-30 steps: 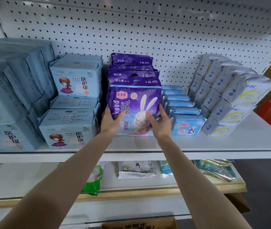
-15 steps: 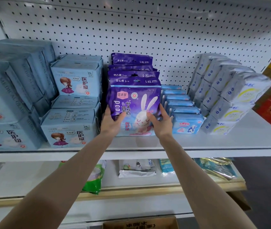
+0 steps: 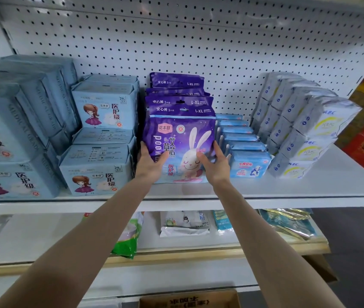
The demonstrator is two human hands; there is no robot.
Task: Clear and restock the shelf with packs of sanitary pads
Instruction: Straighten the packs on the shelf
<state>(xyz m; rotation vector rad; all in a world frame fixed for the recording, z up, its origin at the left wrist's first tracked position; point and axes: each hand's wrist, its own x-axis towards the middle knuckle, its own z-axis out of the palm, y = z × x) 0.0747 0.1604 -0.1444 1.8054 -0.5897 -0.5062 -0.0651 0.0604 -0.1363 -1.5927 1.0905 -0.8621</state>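
A purple pack with a white rabbit (image 3: 183, 134) stands at the front of a row of several purple packs on the white shelf (image 3: 310, 185). My left hand (image 3: 151, 164) grips its lower left edge, thumb across the front. My right hand (image 3: 215, 162) grips its lower right edge, thumb on the rabbit. The pack stands upright on the shelf board.
Light blue boxes with a cartoon girl (image 3: 101, 147) are stacked left of the purple row. A row of small blue packs (image 3: 246, 161) and stacked white packs (image 3: 305, 134) lie to the right. A lower shelf holds loose packets (image 3: 184, 223). A cardboard box (image 3: 187, 300) is below.
Both hands stay on the front purple pack. The pack and hands have hardly shifted; the view has moved slightly.
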